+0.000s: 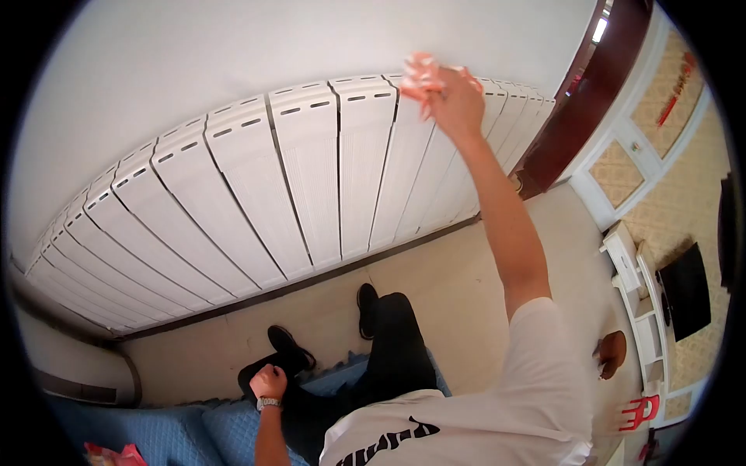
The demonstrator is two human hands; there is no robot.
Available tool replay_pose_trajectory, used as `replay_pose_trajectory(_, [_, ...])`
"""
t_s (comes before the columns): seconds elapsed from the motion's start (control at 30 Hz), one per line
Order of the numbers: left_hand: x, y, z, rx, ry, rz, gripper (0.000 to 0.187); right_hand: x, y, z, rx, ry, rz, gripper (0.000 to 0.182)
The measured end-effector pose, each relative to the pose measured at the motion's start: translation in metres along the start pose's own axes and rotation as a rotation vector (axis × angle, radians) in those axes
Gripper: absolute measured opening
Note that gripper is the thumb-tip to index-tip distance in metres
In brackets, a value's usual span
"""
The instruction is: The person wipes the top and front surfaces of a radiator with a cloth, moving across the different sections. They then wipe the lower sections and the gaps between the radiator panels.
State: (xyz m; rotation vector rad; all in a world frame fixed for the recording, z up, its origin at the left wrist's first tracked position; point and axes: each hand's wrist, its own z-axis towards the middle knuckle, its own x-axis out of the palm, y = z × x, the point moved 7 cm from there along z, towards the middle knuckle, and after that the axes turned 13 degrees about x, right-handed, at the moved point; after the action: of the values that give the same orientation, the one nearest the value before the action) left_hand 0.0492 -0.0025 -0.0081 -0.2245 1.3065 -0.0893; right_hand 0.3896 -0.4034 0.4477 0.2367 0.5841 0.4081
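Note:
A pink-orange and white cloth [422,75] is bunched in my right hand [460,105], whose fingers are closed around it. That arm reaches out to the top edge of a white wall radiator [303,155], and the cloth is at the slotted top, partly smeared by motion. On my knee rests my left hand [268,382], curled into a fist with nothing showing in it. A wristwatch [269,402] is on the left wrist.
I sit on a blue quilted sofa [171,431], with a red packet [115,455] on it. A dark red door frame [579,109] stands right of the radiator. Farther right are a white TV stand [645,322], a black screen [685,293], a brown object [611,353] and a red chair [641,412].

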Motion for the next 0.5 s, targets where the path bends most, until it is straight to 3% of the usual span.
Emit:
replay_pose_trajectory(0.1, [0.006, 0.0, 0.002, 0.016, 0.009, 0.019, 0.023, -0.006, 0.033, -0.036, -0.154, -0.083, 0.2, 0.038])
replay_pose_trajectory(0.23, [0.003, -0.002, 0.0, 0.023, -0.002, 0.028, 0.023, -0.009, 0.034, -0.04, -0.202, -0.082, 0.264, 0.044])
replay_pose_trajectory(0.3, [0.0, -0.001, -0.004, 0.016, -0.01, 0.025, 0.023, 0.007, 0.014, -0.022, -0.08, 0.132, 0.121, 0.044])
replay_pose_trajectory(0.37, [-0.001, 0.0, -0.008, 0.013, -0.016, 0.019, 0.024, 0.005, 0.012, -0.009, -0.125, 0.064, 0.147, 0.036])
replay_pose_trajectory(0.43, [0.001, 0.002, -0.009, 0.014, -0.03, 0.01, 0.024, 0.02, -0.012, 0.009, 0.145, 0.144, 0.109, 0.029])
replay_pose_trajectory(0.5, [0.004, 0.004, -0.01, 0.009, -0.026, 0.016, 0.024, 0.011, -0.002, 0.012, 0.161, 0.118, 0.07, 0.027])
